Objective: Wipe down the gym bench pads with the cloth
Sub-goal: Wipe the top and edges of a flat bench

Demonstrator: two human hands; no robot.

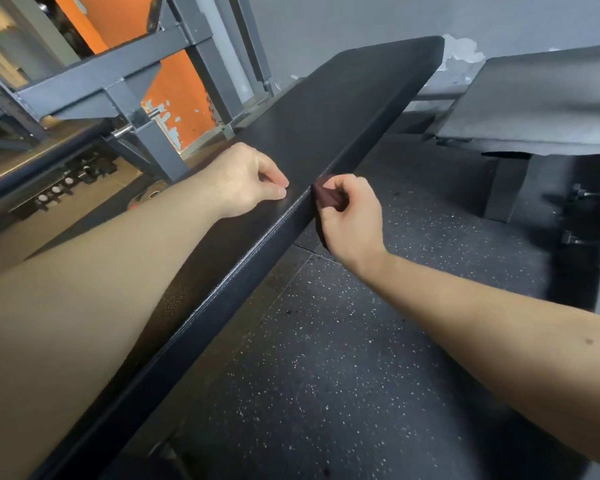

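A long black bench pad (333, 109) runs from the lower left to the upper middle of the head view. My right hand (352, 216) grips a small dark maroon cloth (326, 195) and holds it against the pad's right side wall, just below the stitched top edge. My left hand (246, 180) rests on the pad's top surface close to that edge, its fingers curled under and the thumb tip touching the pad. It holds nothing. Most of the cloth is hidden inside my right fist.
A second black pad (541, 102) on a dark frame stands at the right. A grey steel rack (118, 88) and a barbell stand to the left, before an orange wall. Speckled black rubber floor (326, 358) lies below the bench.
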